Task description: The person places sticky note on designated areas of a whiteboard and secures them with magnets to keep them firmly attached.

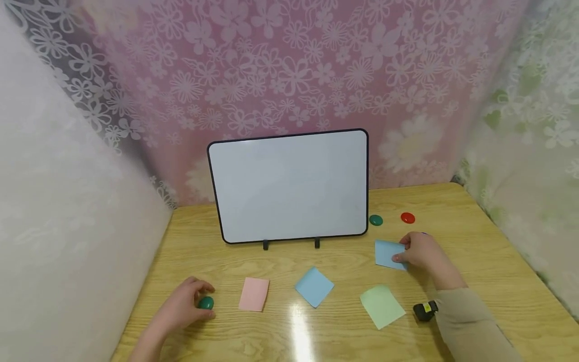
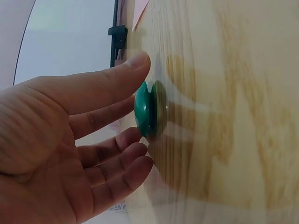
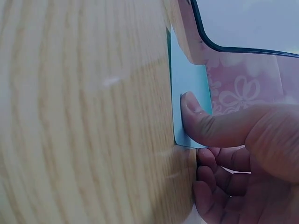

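Green magnet [image 1: 206, 302]: domed disc on table [image 1: 217, 261], within curved left hand [image 1: 182, 305].
Blue sticky note [image 1: 384, 253]: right edge pinched by right hand [image 1: 422, 251].

l fingers [image 2: 122, 183] bent, apart fr thumb [image 2: 110, 86]; r fingers [image 3: 209, 200] pinching

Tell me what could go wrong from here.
The right hand pinches a blue note near one edge, so the paper might crease.

The left hand is only loosely around a green disc, so the disc could slip if lifted that way.

The black device by the right sleeve is close to the green note and may brush it.
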Demonstrator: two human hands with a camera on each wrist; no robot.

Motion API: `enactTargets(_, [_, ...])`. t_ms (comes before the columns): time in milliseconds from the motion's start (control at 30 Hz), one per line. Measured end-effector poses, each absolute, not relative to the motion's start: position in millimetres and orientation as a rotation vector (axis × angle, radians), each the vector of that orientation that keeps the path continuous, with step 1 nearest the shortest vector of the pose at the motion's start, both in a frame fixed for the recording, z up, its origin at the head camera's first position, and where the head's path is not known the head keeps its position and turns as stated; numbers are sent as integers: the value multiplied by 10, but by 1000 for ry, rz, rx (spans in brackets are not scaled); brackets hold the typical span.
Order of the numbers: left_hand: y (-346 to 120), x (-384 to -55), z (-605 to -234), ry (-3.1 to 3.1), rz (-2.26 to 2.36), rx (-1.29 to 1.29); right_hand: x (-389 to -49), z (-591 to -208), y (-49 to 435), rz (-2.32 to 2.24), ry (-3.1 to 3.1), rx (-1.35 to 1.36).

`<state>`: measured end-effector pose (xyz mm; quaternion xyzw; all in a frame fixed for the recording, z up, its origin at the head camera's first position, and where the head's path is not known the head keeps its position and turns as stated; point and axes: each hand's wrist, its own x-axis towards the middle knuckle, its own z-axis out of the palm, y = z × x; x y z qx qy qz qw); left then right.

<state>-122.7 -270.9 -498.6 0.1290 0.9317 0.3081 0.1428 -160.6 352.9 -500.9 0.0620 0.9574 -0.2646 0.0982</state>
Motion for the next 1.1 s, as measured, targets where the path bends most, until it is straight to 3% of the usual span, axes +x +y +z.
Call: enactTargets(1100, [-2649, -1249, -5027, 2730, 890, 147, -1619, -4978, 3523, -758, 2830, 193])
